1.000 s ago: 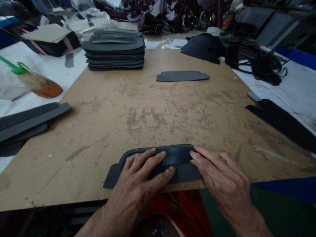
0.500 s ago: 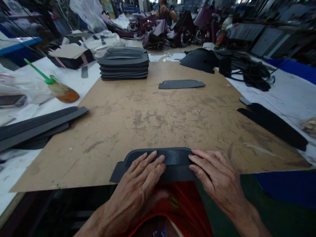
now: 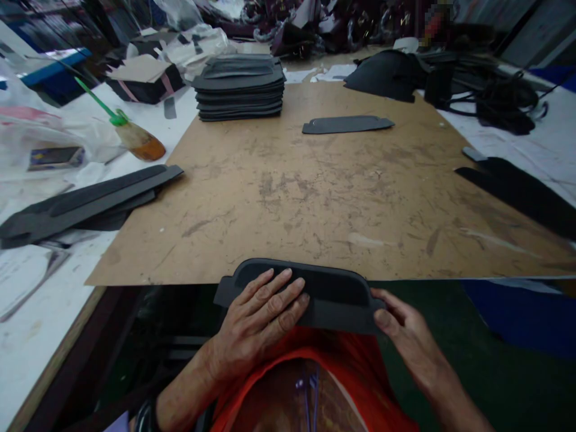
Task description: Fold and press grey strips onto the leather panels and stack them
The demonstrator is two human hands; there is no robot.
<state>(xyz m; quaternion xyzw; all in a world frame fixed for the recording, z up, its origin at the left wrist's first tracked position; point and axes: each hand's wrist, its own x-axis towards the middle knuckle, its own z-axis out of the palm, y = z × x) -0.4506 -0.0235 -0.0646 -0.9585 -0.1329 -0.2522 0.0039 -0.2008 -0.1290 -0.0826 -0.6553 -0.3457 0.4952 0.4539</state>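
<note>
Dark panel [image 3: 337, 288], held across the near edge of the brown counter [image 3: 288, 240], partly beyond it, close before a red garment [image 3: 351, 345]. Left grip [image 3: 265, 315]: fingers stretched and almost side by side, laid flat on the panel's face; thumb hidden, so cannot tell whether closed on it from below. Right grip [image 3: 405, 324]: nearly closed, with thumb on the face and index finger at the right end, apparently pinching the corner. Possible trouble, by judgement: a slip down to the floor [image 3: 450, 342], from a loosened right pinch, because of the lower part having no counter beneath. Also possible: a bend in the middle, from too strong left pressure on unsupported material, or a twist, from uneven force between both ends. As for writing, no brand or label readable on the panel. On the small box [image 3: 56, 157] at the left, perhaps printed marks, but too small and blurred for reading; on the bottle [image 3: 144, 144] with green nozzle, none legible.
</note>
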